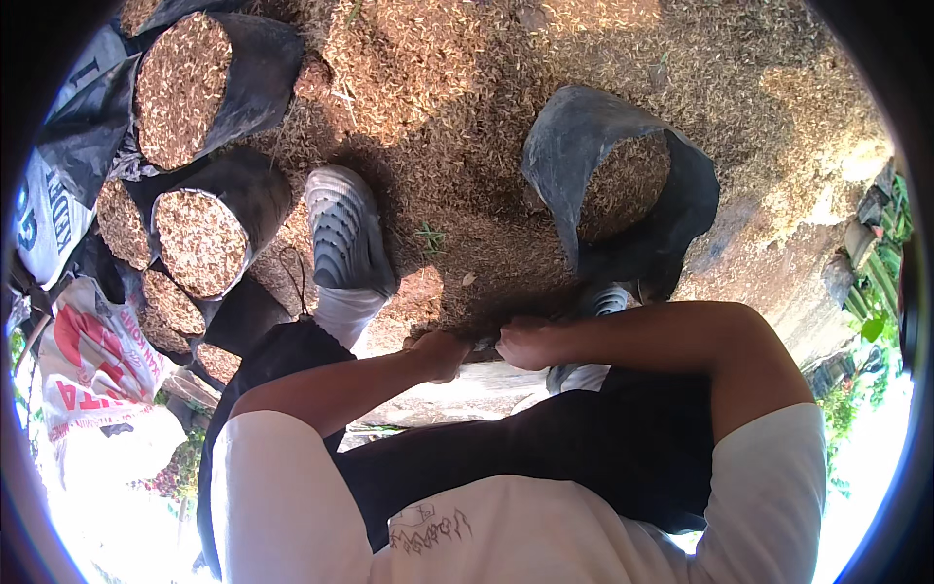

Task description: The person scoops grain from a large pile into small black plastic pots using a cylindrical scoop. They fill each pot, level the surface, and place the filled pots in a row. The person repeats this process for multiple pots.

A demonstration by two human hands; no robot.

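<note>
My left hand [440, 356] is closed, low in the middle of the view between my feet. Just to its right my right hand [523, 343] is closed too, knuckles toward it. A dark patch lies between and beyond the fists; whatever they grip is too shadowed and hidden to make out. Beyond my right hand stands a black plastic grow bag [550, 161], its wide mouth spread open around brown husk-covered soil [628, 185]. Neither hand touches that bag's rim.
Several filled black grow bags [268, 73] crowd the left side. White printed sacks [102, 365] lie beside them. My grey shoe [345, 229] stands near the bags; the other [608, 299] is partly hidden by my right arm. Husk-strewn ground [428, 117] stretches ahead; green plants [876, 292] edge the right.
</note>
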